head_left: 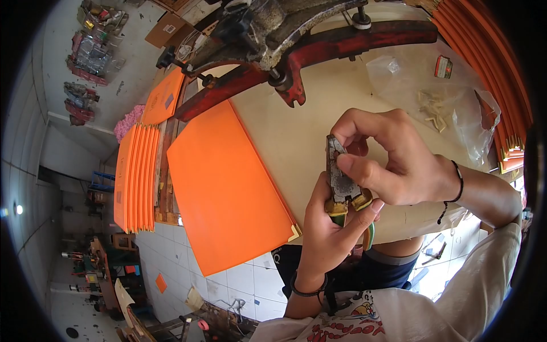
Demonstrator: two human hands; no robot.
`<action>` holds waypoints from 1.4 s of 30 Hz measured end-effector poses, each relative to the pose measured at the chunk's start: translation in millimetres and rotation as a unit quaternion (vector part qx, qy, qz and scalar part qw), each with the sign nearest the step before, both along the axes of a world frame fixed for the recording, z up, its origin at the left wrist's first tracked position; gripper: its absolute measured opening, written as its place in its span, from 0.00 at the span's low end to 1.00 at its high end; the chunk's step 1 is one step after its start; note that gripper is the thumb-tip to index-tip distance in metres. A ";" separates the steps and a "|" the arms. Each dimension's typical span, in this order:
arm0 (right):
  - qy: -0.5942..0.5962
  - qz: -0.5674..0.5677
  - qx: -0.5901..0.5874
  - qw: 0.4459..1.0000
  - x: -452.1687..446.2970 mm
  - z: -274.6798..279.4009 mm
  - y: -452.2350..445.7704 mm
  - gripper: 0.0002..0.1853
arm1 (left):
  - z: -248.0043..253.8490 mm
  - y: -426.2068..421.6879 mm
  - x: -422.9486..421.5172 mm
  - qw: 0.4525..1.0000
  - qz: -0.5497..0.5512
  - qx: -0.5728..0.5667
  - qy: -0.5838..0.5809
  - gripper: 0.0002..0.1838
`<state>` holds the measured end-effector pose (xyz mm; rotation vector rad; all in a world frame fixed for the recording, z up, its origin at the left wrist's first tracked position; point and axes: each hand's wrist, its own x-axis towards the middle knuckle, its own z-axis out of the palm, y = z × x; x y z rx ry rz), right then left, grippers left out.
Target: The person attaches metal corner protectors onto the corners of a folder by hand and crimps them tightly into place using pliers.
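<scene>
Yellow-and-green-handled pliers (344, 183) are upright in my left hand (331, 236), whose fingers wrap round the handles. My right hand (393, 159) is closed at the metal jaws, its thumb and bent index finger against them; anything small pinched there is hidden. Left of the pliers, a large orange folder (228, 191) lies flat at the table's edge, with a gold metal corner (294, 232) at its near right end. Small gold-coloured pieces (433, 111) sit on clear plastic (473, 122) beyond my right hand.
A red and grey metal machine frame (319, 48) spans the far side of the beige tabletop (285, 131). Stacked orange folders stand at the left (137, 176) and the far right (490, 68). A small red-and-green box (443, 66) lies on the plastic.
</scene>
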<state>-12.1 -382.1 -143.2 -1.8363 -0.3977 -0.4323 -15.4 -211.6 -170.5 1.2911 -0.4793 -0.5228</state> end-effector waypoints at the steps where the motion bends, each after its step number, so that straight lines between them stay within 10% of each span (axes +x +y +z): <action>1: 0.006 0.011 0.001 1.000 -0.7 -0.3 -1.3 0.09 | -0.6 0.2 -0.1 1.000 0.001 0.001 0.000 0.20; 20: 0.122 0.183 0.192 0.956 2.0 -2.1 2.6 0.09 | -4.8 3.6 0.6 1.000 0.002 0.009 -0.013 0.28; 42: 0.094 0.130 0.172 0.972 1.5 -4.5 6.6 0.08 | -3.4 2.6 1.6 1.000 -0.004 0.017 -0.018 0.29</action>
